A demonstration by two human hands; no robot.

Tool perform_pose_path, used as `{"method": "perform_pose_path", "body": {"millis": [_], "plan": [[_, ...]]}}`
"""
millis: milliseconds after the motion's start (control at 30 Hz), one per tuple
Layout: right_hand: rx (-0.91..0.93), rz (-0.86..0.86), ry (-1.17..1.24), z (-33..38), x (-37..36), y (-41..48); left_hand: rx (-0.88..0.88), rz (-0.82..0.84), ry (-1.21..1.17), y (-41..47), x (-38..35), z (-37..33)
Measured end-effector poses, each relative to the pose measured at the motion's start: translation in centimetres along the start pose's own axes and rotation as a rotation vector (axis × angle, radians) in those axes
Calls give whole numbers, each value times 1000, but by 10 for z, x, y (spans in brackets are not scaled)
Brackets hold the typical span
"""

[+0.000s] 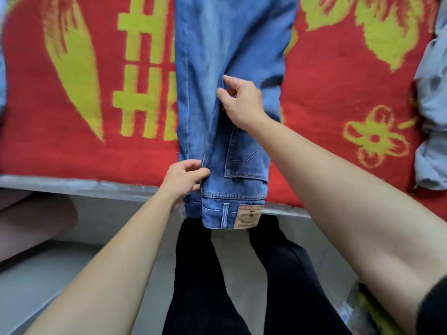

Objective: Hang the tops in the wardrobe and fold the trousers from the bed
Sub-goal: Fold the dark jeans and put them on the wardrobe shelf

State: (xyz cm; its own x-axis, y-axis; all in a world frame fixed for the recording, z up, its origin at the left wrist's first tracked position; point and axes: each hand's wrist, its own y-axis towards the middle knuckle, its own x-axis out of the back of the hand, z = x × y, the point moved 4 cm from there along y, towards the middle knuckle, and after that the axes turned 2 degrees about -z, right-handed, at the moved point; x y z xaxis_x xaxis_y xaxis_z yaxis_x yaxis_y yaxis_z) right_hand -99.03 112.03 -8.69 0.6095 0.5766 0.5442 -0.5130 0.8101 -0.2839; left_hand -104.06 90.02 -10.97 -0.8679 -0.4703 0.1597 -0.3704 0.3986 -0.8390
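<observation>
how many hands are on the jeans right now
2. The left hand grips the jeans at their side edge just above the waistband; the right hand pinches a fold of denim farther up, around the crotch. Neither hand is hidden.

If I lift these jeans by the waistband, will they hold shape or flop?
Likely floppy: the jeans drape over the bed edge and crease under the right hand. Probably heavyish denim, so the legs would drag on the fuzzy blanket rather than slide.
</observation>
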Motion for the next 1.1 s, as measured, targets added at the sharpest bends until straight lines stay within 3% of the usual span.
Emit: {"method": "perform_pose_path", "body": {"millis": [133, 267, 533, 600, 700, 767, 900, 1100], "plan": [[17, 82, -109, 14, -72, 0, 50, -50, 33, 20, 44, 35], [-7, 152, -134, 14, -124, 2, -12, -88, 88, 33, 70, 55], [-83, 349, -301, 14, -138, 10, -76, -91, 315, 54, 88, 52], [27, 207, -304, 17, -122, 9, -102, -96, 394, 56, 85, 44], [348, -242, -475, 17, -83, 5, -194, -188, 397, 57, 77, 24], [359, -336, -685, 8, -64, 3, -251, -274, 343, 65, 70, 6], [143, -107, -950, -43, -56, 8, -324, -392, 327, 92, 47, -31], [63, 104, -907, -70, -64, 22, -290, -424, 566, 126, 35, -43]]}}
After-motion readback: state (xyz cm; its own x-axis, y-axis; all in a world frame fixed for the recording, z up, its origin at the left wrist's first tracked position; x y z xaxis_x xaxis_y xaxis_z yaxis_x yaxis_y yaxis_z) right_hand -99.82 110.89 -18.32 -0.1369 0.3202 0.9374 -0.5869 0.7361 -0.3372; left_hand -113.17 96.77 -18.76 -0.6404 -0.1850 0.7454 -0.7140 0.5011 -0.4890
